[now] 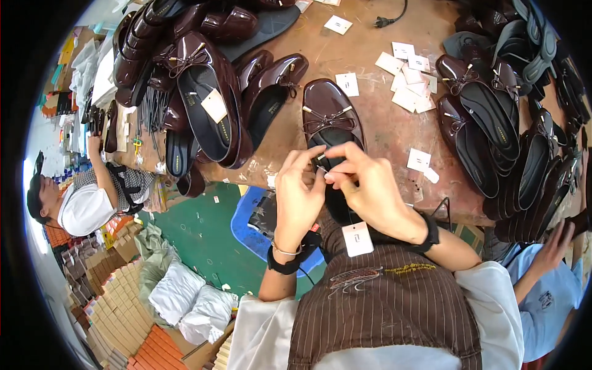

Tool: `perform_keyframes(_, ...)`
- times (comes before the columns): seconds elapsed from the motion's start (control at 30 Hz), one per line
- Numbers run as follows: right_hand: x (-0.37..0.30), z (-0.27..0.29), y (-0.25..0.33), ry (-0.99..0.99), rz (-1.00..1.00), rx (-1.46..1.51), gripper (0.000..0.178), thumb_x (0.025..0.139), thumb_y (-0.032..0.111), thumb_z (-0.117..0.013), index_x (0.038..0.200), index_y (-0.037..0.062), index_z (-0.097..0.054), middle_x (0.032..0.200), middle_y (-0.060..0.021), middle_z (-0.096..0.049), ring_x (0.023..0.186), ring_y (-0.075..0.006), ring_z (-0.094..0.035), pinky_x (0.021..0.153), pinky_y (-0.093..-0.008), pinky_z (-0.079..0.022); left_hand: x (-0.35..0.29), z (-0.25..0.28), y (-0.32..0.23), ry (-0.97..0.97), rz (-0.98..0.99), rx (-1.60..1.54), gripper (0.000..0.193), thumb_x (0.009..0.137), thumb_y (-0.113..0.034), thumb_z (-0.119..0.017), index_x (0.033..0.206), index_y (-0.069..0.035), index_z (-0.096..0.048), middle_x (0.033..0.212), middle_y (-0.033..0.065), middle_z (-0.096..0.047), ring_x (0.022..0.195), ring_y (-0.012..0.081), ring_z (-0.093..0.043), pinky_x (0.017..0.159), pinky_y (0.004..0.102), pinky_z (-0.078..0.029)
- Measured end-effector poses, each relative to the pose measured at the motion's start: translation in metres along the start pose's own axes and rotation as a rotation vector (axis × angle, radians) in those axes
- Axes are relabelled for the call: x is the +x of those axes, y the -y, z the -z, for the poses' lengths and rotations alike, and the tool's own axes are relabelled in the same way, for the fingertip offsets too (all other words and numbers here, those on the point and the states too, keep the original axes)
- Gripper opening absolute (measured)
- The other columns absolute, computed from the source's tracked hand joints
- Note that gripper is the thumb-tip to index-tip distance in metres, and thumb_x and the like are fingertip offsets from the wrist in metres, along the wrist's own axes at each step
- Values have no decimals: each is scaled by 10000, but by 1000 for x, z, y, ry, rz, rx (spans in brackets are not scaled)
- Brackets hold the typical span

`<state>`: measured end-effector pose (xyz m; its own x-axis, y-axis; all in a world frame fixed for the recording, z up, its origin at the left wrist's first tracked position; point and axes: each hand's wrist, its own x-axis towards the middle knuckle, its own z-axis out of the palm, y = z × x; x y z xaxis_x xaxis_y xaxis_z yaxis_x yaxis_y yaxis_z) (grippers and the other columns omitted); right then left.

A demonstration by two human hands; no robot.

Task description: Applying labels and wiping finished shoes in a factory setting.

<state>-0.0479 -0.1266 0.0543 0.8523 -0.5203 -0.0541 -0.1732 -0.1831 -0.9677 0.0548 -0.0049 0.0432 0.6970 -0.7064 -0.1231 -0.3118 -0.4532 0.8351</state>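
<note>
A glossy dark-brown loafer (330,105) with a bow lies at the table's near edge, toe pointing away. Over its opening, my left hand (298,196) and my right hand (377,188) meet with their fingertips pinched close together. Something thin and pale shows between the fingers, too small to name surely. Just below the hands, a white paper tag (358,239) hangs in front of my striped apron; whether a string joins it to my fingers cannot be made out. Part of the shoe's insole is hidden behind my hands.
Piled brown shoes crowd the table's left (206,105) and right (481,126). Loose white tags (410,83) lie right of centre, near a black plug (385,22). A blue bin (246,222) stands below the edge. Co-workers are at left (86,203) and right (549,302).
</note>
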Motion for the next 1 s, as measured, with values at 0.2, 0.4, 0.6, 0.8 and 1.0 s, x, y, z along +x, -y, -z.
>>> perform_keyframes(0.2,-2,-22,-21,10,42,-439,76,895,31,-607,909,-35,-572,737,-243,-690,678,-423,-699,600,-492,-556,2,3,15,30,74,-205,450,879,118,-598,1299,-16,-688,977,67,-616,786,81,-591,629,228,-511)
perform_keyframes(0.4,1,-24,-23,4,24,-539,92,889,54,-595,875,-34,-573,711,-244,-684,652,-422,-696,588,-498,-550,0,1,15,-17,14,-204,450,872,115,-599,1295,-8,-688,1000,75,-637,797,90,-600,627,232,-514)
perform_keyframes(0.6,1,-24,-19,-15,1,-516,85,889,49,-593,859,-26,-569,730,-247,-686,662,-424,-694,589,-498,-544,0,0,13,-22,76,-230,462,862,110,-603,1300,-9,-689,1005,89,-651,790,91,-608,613,232,-513)
perform_keyframes(0.8,0,-23,-18,-24,0,-503,97,897,59,-603,852,-21,-569,724,-238,-681,658,-428,-685,585,-497,-538,0,-2,16,-48,28,-201,466,863,100,-604,1308,-13,-688,1019,88,-665,774,62,-595,574,230,-497)
perform_keyframes(1.0,0,-23,-17,-27,21,-485,108,906,68,-607,851,-19,-571,721,-237,-677,658,-430,-682,584,-499,-535,0,-2,15,-57,35,-211,464,864,93,-606,1307,-18,-689,1025,83,-670,723,46,-578,553,228,-489)
